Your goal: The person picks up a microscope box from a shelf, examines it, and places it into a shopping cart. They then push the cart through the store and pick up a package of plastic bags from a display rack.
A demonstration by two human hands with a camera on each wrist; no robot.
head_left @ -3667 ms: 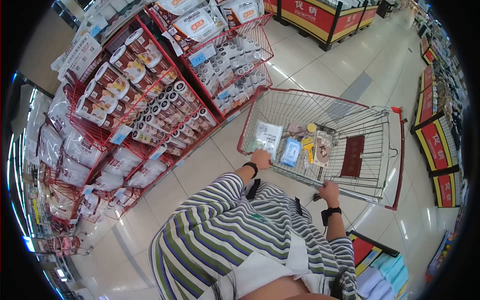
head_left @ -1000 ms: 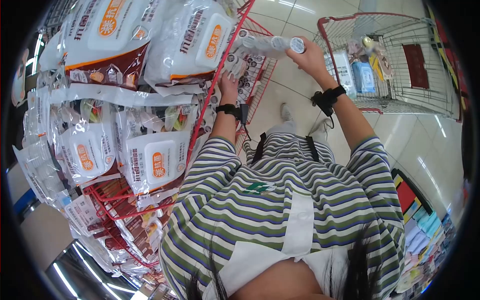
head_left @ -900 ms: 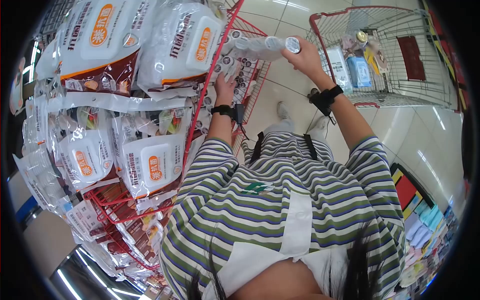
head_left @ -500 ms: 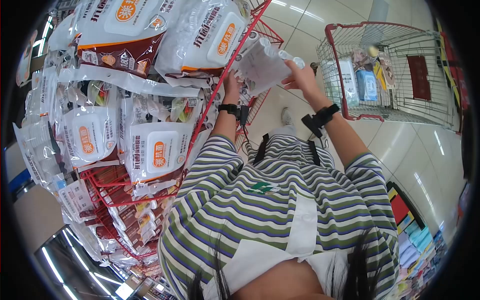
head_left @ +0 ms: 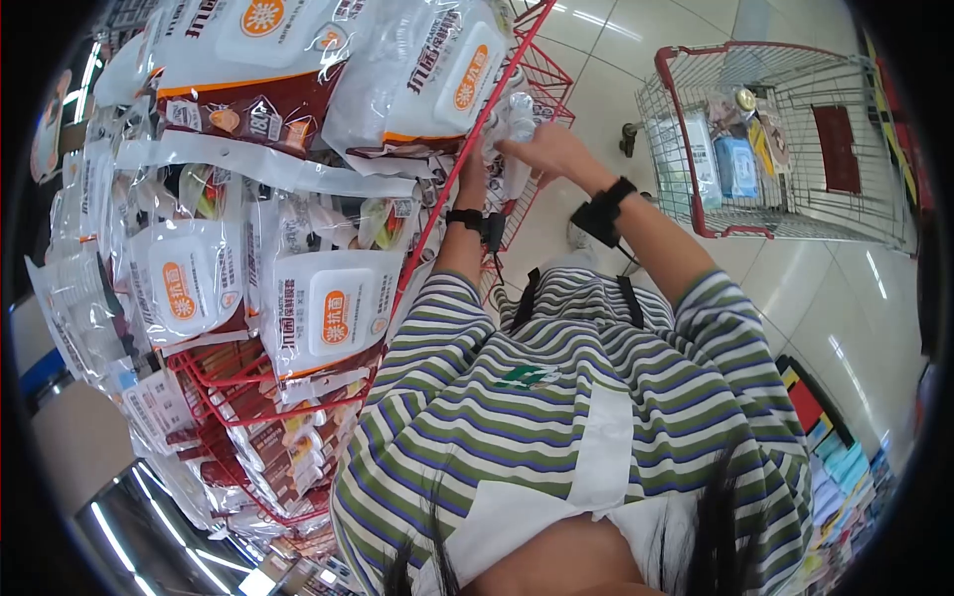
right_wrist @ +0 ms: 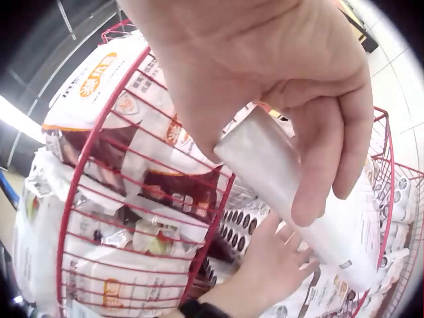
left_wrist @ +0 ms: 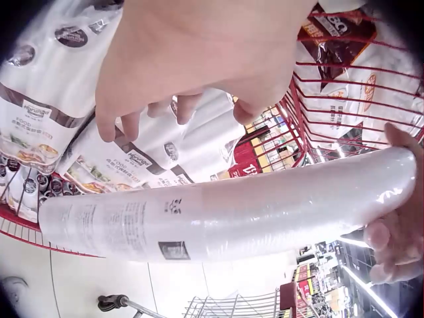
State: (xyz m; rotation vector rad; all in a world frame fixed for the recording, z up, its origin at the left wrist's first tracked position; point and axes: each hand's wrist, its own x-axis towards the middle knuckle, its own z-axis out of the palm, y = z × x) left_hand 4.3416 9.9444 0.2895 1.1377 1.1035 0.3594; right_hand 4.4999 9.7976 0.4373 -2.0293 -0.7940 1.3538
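Observation:
My right hand grips one end of a plastic-wrapped pack of white rolls. In the left wrist view the right fingers show around that end, while the pack stretches across the view with its printed face outward. My left hand hovers over similar packs in the red wire basket, its fingers loosely bent and holding nothing. Close below those fingers lie packs with dark brand labels. The right wrist view shows the left hand behind the held pack, partly covered by it.
White bags of cling covers fill the rack on the left, bounded by a red wire rim. A shopping cart holding several goods, among them a blue wipes pack, stands to the right. Folded towels lie at lower right.
Both hands have left the cart for the rack. Since half a second ago my right hand has carried the pack leftward, closer to the left hand and basket, turning it more edge-on.

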